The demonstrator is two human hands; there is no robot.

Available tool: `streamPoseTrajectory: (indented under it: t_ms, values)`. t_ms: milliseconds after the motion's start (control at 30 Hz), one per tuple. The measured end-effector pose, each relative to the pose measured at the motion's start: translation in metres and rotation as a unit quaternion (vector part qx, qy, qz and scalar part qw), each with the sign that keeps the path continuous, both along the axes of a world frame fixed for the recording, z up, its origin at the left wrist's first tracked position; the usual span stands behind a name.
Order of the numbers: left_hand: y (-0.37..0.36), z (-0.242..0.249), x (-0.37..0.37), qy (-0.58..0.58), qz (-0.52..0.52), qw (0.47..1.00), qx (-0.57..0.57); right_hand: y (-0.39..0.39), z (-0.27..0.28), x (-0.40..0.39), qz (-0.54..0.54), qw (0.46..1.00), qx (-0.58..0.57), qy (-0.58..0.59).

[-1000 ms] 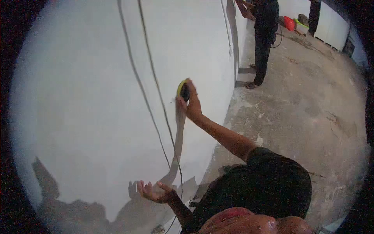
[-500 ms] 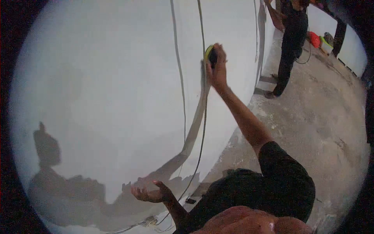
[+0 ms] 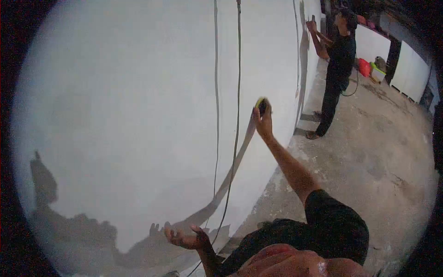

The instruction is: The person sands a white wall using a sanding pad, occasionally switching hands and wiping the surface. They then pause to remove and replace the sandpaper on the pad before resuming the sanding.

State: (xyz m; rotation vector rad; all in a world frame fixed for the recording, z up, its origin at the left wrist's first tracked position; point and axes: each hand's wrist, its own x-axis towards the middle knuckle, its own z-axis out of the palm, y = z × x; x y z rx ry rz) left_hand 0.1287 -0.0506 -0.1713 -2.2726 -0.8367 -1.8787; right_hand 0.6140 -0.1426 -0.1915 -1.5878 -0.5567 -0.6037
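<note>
My right hand is closed round a small round dark pad with a yellow-green edge, held against the white wall. Low on the left, my left hand is beside the wall with its fingers apart and nothing in it. A dark cable hangs in front of the wall, between my two hands, and its shadow falls to the left of it.
A person in dark clothes stands by the wall further off, arms raised to it. Behind them a red item and a pale container with a green rim rest on the concrete floor.
My right hand has moved down and slightly right in view with the pad. The view has shifted, so more of the other person shows. My left hand stays open.
</note>
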Motion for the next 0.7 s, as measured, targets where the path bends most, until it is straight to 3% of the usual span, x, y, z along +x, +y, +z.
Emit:
streamPoseTrajectory:
  t_ms: [67, 100, 133, 200, 267, 300, 400, 467, 500, 567, 633, 700]
  values:
    - [0.006, -0.012, 0.004, 0.011, -0.005, 1.000, 0.001, -0.002, -0.071, -0.011, 0.034, 0.991, 0.013, 0.132]
    - [0.008, -0.016, 0.004, 0.015, -0.010, 1.000, 0.000, -0.007, -0.113, -0.017, 0.068, 0.987, 0.060, 0.134]
    - [0.015, -0.024, 0.005, 0.008, -0.021, 1.000, 0.000, 0.000, -0.173, -0.014, 0.164, 0.912, 0.280, 0.250]
    - [0.022, -0.025, 0.005, 0.001, -0.031, 1.000, 0.001, -0.027, -0.248, -0.038, 0.131, 0.853, 0.247, 0.440]
    - [0.009, -0.003, 0.001, -0.018, -0.050, 0.998, -0.020, -0.065, -0.289, -0.074, 0.133, 0.765, 0.386, 0.498]
    - [0.006, -0.002, -0.004, -0.017, -0.052, 0.998, -0.023, -0.094, -0.353, -0.075, 0.061, 0.736, 0.334, 0.586]
    - [-0.013, 0.013, -0.019, -0.027, -0.070, 0.995, -0.063, -0.226, -0.461, -0.137, 0.095, 0.758, 0.305, 0.569]
    - [-0.014, 0.015, -0.026, -0.006, -0.064, 0.985, -0.160, -0.255, -0.453, -0.158, 0.083, 0.767, 0.299, 0.561]
    - [-0.010, 0.017, -0.034, -0.006, -0.061, 0.985, -0.160, -0.290, -0.461, -0.188, 0.075, 0.778, 0.296, 0.549]
    - [0.001, 0.011, -0.052, 0.059, -0.090, 0.993, -0.051, -0.344, -0.463, -0.214, 0.062, 0.798, 0.291, 0.524]
    - [0.004, 0.005, -0.061, 0.045, -0.113, 0.990, -0.067, -0.395, -0.455, -0.245, 0.041, 0.817, 0.284, 0.500]
    - [0.006, -0.004, -0.067, 0.032, -0.137, 0.986, -0.084, -0.394, -0.435, -0.262, 0.019, 0.835, 0.275, 0.476]
